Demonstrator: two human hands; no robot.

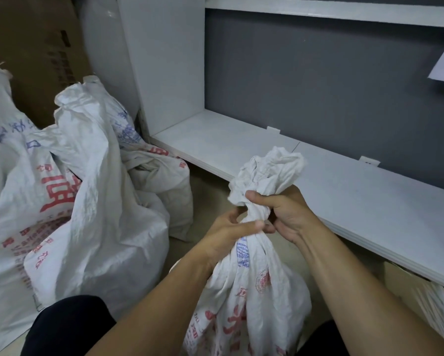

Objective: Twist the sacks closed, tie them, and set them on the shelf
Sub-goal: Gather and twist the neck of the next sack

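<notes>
Item under work: one white woven sack, printed in red and blue. It stands on the floor between the person's knees, just in front of the lower shelf board. Its neck is gathered and twisted into a tight rope, and the loose mouth flares above it. The left hand is curled round the neck from below, thumb laid across it. The right hand is wrapped round it just above, thumb pressing the base of the flare. Both grips look firm; no knot or cord is visible. Assessment: the twist appears near complete, tying not yet done. Recommendation: the lower hand should pin the twist so it cannot unwind while the upper hand loops the mouth round and through, since woven plastic likely springs back if slackened. Other sacks lie untied at left, beside a cardboard box.
</notes>
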